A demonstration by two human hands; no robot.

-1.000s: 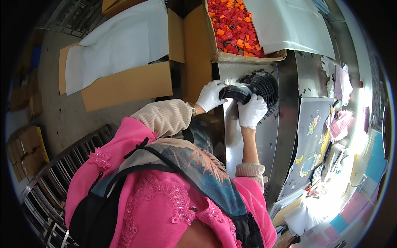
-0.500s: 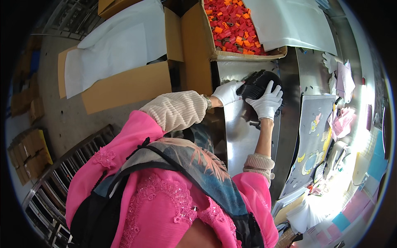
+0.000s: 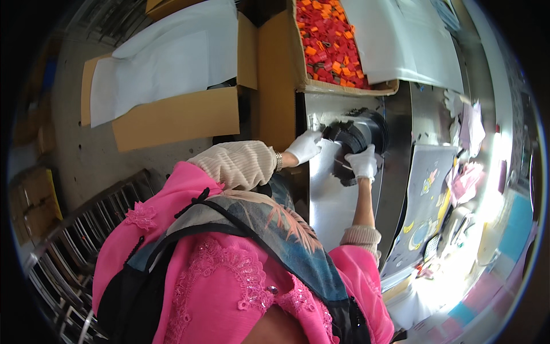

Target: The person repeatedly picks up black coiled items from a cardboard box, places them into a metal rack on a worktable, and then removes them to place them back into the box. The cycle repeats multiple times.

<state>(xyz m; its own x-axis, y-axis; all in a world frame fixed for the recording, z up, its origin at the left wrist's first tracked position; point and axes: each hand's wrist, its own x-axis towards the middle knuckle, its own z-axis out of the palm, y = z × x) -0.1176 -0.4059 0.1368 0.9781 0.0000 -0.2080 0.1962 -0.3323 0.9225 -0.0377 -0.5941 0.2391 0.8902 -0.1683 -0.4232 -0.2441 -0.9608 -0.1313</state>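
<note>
A mass of black, ridged parts (image 3: 346, 135) lies on the shiny metal worktop (image 3: 329, 200); their exact kind is too small to make out. Against its right side is a rounded black piece (image 3: 376, 129). My right hand (image 3: 363, 164), in a white glove, is closed at the near side of the parts, with dark ridged pieces (image 3: 342, 169) showing beside its fingers. My left hand (image 3: 306, 147), gloved too, is at the left end of the mass, its fingers curled together. Whatever lies between those fingertips is hidden.
Beyond the worktop stands a carton (image 3: 344, 86) full of red and orange clip-like pieces (image 3: 329, 49). An open carton (image 3: 177, 117) lined with white sheeting (image 3: 166, 69) is at the left. A grey printed mat (image 3: 421, 195) lies on the right, near pink crumpled material (image 3: 471, 180).
My left hand has drawn back a little to the left and nearer. The right hand has come off the top of the black parts to their near side. The ridged parts now look more spread.
</note>
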